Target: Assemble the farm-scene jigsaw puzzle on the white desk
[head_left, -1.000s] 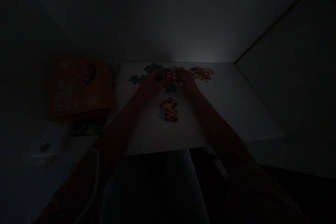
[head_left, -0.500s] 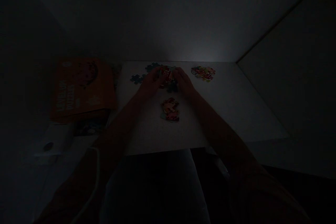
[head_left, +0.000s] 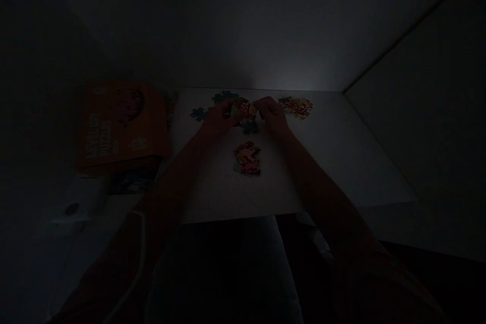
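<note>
The picture is very dark. My left hand is closed round a small bunch of jigsaw puzzle pieces, reddish with white marks. At the right edge of that bunch, my right hand has its fingers curled and pinched on the pieces. Below the held bunch lie teal puzzle pieces. More teal pieces rest on the table to the left of my left hand. Nearer to me sits a small pile of reddish and pink puzzle pieces. How many pieces are in the bunch I cannot tell.
Another heap of colourful puzzle pieces lies at the back right of the white table. An orange puzzle box stands at the left. Behind the table rises a wall. A pale cable crosses by my left forearm.
My right hand has drawn its fingers from a flatter hold at the side of the bunch into a pinch. The held pieces have turned and shifted slightly.
</note>
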Tool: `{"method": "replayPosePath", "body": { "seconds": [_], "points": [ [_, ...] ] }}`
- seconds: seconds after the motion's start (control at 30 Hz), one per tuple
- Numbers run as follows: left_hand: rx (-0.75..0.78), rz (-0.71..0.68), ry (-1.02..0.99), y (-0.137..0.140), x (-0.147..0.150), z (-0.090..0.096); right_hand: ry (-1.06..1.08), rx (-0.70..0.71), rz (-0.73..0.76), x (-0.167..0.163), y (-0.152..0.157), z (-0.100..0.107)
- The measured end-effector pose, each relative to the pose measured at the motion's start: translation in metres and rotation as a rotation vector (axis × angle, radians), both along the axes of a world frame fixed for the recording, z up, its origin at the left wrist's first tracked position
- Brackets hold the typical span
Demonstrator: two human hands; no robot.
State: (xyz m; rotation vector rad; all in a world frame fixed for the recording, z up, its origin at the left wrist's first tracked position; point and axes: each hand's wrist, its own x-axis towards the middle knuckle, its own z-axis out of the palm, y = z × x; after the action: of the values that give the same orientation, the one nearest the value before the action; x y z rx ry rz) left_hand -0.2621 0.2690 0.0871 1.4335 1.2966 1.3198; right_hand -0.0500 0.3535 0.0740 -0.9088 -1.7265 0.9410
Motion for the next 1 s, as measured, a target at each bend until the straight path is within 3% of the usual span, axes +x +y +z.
{"method": "replayPosePath", "body": {
  "seconds": [0.3, 0.43, 0.63, 0.83, 1.0],
  "points": [
    [0.037, -0.035, 0.102, -0.002, -0.003, -0.005, 0.008, -0.011, -0.085, 0.005, 0.003, 0.005],
    [0.050, 0.066, 0.103, 0.002, -0.007, -0.009, 0.056, -0.033, -0.091, 0.008, 0.008, 0.002],
    [0.115, 0.343, 0.151, 0.007, -0.020, -0.017, 0.145, -0.085, -0.097, 0.005, 0.010, -0.001],
    [0.144, 0.382, 0.149, 0.012, -0.030, -0.022, 0.183, -0.115, -0.071, 0.006, 0.009, 0.000],
    [0.115, 0.425, 0.156, 0.009, -0.028, -0.017, 0.083, -0.153, 0.088, 0.007, 0.007, -0.004]
  ]
}}
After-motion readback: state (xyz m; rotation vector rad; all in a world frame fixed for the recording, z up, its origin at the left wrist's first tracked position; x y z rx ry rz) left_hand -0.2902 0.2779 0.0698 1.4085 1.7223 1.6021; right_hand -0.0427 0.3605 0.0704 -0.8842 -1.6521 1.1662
